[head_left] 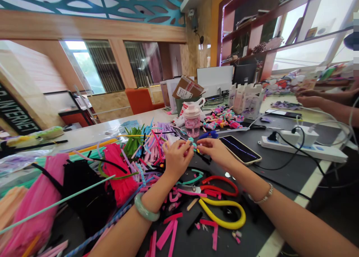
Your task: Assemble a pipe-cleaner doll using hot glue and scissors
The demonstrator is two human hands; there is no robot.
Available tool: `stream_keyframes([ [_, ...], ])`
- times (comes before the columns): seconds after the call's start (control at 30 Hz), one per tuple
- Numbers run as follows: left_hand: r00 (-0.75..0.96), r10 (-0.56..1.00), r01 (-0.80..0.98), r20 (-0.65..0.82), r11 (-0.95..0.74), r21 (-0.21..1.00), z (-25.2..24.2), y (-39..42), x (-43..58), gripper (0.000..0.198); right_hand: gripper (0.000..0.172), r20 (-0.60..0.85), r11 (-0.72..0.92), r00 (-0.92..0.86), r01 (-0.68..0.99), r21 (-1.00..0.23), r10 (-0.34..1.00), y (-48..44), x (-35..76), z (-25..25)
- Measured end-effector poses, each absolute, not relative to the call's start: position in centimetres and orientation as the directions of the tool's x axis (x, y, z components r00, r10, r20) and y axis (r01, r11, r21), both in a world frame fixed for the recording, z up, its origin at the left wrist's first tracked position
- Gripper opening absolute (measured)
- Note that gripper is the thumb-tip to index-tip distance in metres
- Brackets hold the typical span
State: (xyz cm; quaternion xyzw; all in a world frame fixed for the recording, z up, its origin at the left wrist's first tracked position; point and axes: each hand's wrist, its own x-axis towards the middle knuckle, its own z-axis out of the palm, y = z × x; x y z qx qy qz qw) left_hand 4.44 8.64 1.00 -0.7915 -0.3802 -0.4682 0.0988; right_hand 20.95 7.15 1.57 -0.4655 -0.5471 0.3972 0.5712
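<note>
Over the middle of the table, my left hand [178,155] pinches a small teal fuzzy piece [191,140], which looks like curled pipe cleaner. My right hand [212,149] is just to its right, fingers curved and slightly apart, its fingertips close to the piece; I make out nothing between them. Below the hands lie red-handled scissors [220,182] and a yellow-handled pair [224,212], among pink pipe cleaner offcuts [165,234]. Left of my left hand are bundles of pipe cleaners: hot pink [117,175], black [86,189] and green [133,141].
A phone [240,149] lies right of my right hand, with a white power strip [303,148] and cables beyond. A pink cup [192,120] stands behind the hands, near a pile of colourful fuzzy pieces [224,117]. Another person's hands [314,98] are at far right.
</note>
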Motion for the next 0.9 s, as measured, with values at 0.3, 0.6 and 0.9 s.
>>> stream_keyframes([
  [0.3, 0.368, 0.522, 0.663, 0.77, -0.727, 0.177, 1.16, 8.1, 4.69, 0.022, 0.024, 0.167, 0.177, 0.094, -0.108, -0.978, 0.981, 7.55, 21.06, 1.56],
  [0.6, 0.435, 0.56, 0.662, 0.705, -0.729, 0.171, 0.87, 8.08, 4.97, 0.021, 0.023, 0.163, 0.174, 0.114, -0.1, -0.98, 0.98, 7.55, 21.07, 1.83],
  [0.9, 0.464, 0.595, 0.68, 0.656, -0.714, 0.167, 1.19, 7.82, 5.03, 0.022, 0.026, 0.172, 0.17, 0.108, 0.027, -0.985, 0.979, 6.99, 20.94, 2.36],
])
